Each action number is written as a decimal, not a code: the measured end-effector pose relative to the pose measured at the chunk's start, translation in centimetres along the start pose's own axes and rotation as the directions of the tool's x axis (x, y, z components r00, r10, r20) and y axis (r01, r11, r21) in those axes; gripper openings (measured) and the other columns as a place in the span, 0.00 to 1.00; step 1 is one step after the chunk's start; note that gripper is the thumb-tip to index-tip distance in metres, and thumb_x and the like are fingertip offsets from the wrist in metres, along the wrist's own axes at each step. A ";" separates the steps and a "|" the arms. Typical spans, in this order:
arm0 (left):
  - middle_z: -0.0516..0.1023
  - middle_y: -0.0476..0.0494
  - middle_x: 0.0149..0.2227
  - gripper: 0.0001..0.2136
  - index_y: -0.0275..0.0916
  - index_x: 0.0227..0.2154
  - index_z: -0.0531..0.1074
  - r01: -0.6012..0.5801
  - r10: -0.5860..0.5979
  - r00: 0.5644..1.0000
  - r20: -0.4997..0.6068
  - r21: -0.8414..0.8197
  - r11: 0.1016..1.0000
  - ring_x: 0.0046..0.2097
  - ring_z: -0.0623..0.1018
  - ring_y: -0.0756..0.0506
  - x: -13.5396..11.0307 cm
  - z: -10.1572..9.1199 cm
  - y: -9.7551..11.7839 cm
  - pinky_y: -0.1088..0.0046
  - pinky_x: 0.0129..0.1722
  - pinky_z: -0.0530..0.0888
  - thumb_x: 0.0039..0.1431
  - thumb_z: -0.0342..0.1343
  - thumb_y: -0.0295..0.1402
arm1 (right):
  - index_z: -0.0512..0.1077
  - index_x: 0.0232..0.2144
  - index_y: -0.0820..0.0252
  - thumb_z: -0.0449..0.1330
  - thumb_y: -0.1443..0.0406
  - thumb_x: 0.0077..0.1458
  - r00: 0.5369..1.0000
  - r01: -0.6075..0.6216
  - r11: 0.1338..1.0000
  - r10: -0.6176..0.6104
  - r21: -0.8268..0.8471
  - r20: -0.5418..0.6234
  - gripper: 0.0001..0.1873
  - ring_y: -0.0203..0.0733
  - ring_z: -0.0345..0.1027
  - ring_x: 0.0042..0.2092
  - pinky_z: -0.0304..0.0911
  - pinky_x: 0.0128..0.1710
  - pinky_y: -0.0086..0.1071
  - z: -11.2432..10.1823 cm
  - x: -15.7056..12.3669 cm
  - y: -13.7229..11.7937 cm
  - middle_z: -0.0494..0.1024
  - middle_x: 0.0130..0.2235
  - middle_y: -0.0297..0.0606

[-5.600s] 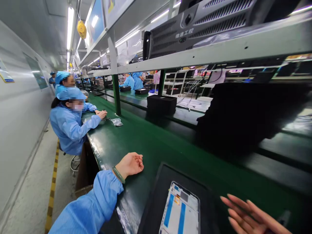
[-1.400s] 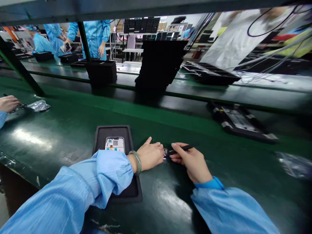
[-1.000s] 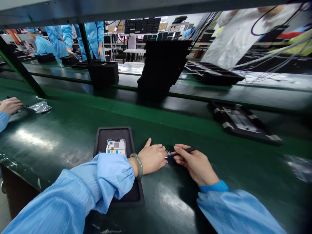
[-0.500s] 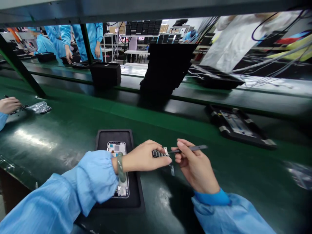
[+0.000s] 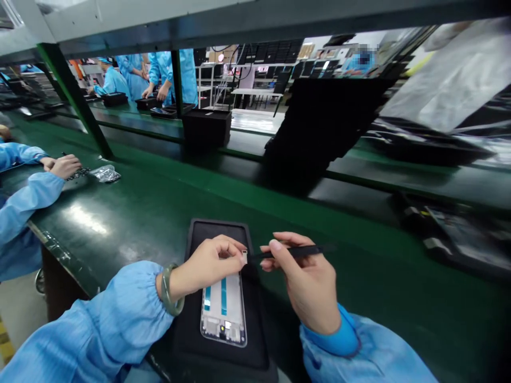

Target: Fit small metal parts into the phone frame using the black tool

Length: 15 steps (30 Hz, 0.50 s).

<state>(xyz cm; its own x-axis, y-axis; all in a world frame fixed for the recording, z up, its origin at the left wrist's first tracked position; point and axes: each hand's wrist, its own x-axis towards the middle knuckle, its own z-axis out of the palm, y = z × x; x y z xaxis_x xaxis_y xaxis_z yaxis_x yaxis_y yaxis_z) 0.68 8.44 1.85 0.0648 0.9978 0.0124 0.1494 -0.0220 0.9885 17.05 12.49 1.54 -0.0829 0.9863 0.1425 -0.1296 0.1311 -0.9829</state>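
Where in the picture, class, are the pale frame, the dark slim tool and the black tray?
Pale frame (image 5: 232,305), head view: bare panel, right of its middle.
Dark slim tool (image 5: 301,251), head view: middle of its shaft.
Black tray (image 5: 254,323), head view: bare floor right of the frame.

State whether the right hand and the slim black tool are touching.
Touching. The head view shows the right hand around the slim black tool, which lies between thumb and fingers.
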 end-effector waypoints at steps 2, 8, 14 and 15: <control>0.74 0.41 0.44 0.03 0.35 0.24 0.71 -0.026 0.028 0.999 -0.033 0.052 0.998 0.44 0.75 0.46 -0.1 -0.4 -0.4 0.70 0.45 0.70 0.50 0.57 0.23 | 0.70 0.37 0.58 0.67 0.56 0.46 0.999 0.017 0.999 -0.016 -0.034 0.030 0.19 0.36 0.71 0.22 0.71 0.24 0.29 0.3 0.1 0.2 0.77 0.29 0.35; 0.74 0.42 0.43 0.02 0.37 0.24 0.72 -0.092 0.101 0.994 -0.052 0.148 0.985 0.46 0.74 0.46 -0.4 -0.4 -1.1 0.70 0.48 0.68 0.49 0.58 0.24 | 0.70 0.37 0.59 0.66 0.54 0.47 0.995 0.061 0.984 -0.046 -0.167 0.092 0.19 0.38 0.71 0.22 0.72 0.25 0.31 0.9 -0.2 0.1 0.77 0.27 0.36; 0.70 0.38 0.50 0.07 0.37 0.37 0.72 -0.153 0.155 0.988 0.020 0.328 0.932 0.53 0.70 0.44 -1.4 -1.9 -1.0 0.64 0.54 0.66 0.54 0.55 0.30 | 0.70 0.35 0.59 0.67 0.57 0.47 0.996 0.034 0.995 -0.026 -0.092 0.082 0.17 0.36 0.70 0.21 0.71 0.22 0.29 0.9 -0.1 0.5 0.77 0.26 0.35; 0.68 0.36 0.53 0.12 0.36 0.42 0.70 -0.162 0.165 0.986 0.032 0.433 0.887 0.57 0.66 0.42 -1.6 -2.4 -1.2 0.60 0.57 0.63 0.55 0.55 0.32 | 0.70 0.36 0.59 0.68 0.57 0.46 0.998 0.004 0.999 -0.002 -0.040 0.059 0.18 0.35 0.70 0.21 0.70 0.22 0.28 0.8 0.1 0.6 0.77 0.27 0.35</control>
<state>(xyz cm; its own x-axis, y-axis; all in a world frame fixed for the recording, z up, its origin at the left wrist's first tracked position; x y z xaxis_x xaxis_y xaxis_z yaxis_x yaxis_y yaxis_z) -1.99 6.98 0.99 0.1204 0.9781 0.1700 0.5494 -0.2083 0.8092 16.15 12.58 1.06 -0.1410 0.9785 0.1507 -0.0901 0.1389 -0.9862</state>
